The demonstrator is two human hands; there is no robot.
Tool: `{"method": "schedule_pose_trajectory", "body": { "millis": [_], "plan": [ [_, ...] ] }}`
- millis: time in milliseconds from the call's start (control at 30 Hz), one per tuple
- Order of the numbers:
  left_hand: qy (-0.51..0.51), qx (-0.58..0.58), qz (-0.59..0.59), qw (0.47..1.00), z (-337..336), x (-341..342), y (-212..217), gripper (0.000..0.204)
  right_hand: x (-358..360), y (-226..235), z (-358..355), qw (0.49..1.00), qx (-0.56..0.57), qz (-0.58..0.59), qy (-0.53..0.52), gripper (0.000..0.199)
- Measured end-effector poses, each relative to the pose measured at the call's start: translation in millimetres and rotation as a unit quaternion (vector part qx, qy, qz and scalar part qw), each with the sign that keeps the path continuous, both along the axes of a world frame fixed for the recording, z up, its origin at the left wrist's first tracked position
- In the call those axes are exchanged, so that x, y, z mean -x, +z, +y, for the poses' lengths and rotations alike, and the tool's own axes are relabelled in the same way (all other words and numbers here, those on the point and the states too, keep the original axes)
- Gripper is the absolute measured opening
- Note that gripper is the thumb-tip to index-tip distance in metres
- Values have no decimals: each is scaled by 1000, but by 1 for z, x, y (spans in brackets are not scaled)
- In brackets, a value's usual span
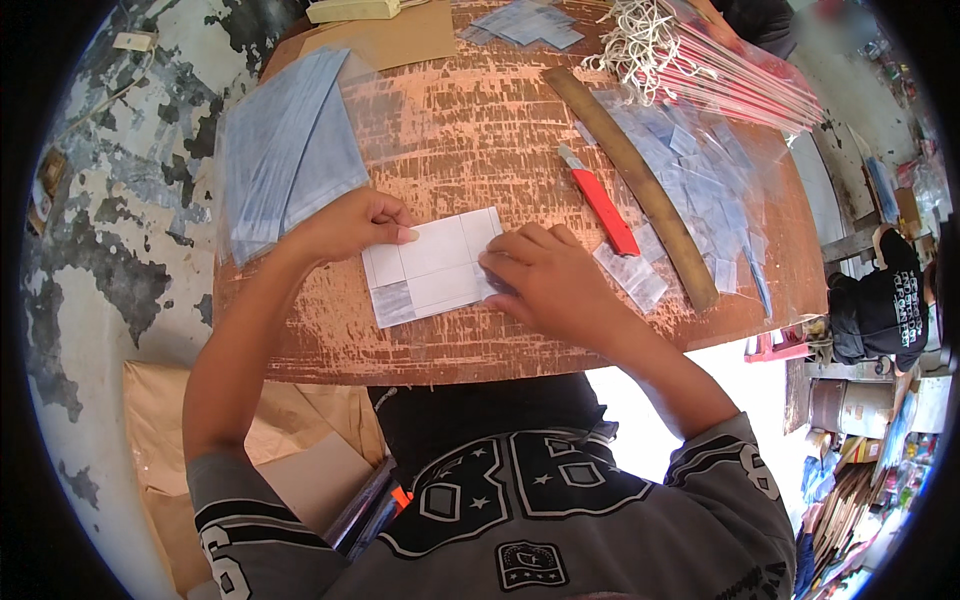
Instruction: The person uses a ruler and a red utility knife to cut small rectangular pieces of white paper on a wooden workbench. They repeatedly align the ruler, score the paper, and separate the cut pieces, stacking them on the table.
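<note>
A white card (440,250) ruled with thin lines lies on the worn brown table in front of me. A small greyish, see-through piece (393,302) shows at its lower left corner. My left hand (352,224) is closed at the card's upper left edge, its thumb on the card and its fingers curled. On the opposite side, my right hand (548,275) grips the card's right edge with bent fingers, its thumb at the lower corner. To the right of that hand lies a red utility knife (604,210), beside a clear plastic piece (632,275).
A long, flat brown strip (630,165) crosses the table on the right. Beyond it lie many cut plastic pieces (690,175) and a bundle of pink sticks (745,85) with white strings. Large plastic sheets (290,150) lie at left. Another person (885,310) is at far right.
</note>
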State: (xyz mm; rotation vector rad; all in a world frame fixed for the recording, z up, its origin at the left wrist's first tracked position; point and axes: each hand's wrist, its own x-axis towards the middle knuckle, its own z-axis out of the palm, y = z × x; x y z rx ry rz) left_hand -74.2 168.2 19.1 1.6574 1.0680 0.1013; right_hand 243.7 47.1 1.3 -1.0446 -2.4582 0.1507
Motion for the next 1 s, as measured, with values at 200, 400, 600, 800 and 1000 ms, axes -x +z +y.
{"method": "schedule_pose_trajectory", "body": {
  "millis": [200,400,600,800,1000],
  "plan": [
    [46,-13,-53,997,-22,5,9,18,-4,11,1,937,200,261,-115,64],
    [88,-33,-107,990,-40,1,20,18,2,14,19,742,530,394,-115,58],
    [155,-50,-111,980,-61,-11,27,19,3,21,33,746,533,389,-92,51],
    [168,-57,-138,974,-70,-10,25,20,-2,21,37,716,587,368,-86,51],
    [167,-69,-148,972,-73,-9,22,19,0,25,37,737,569,355,-87,52]
  ]
}}
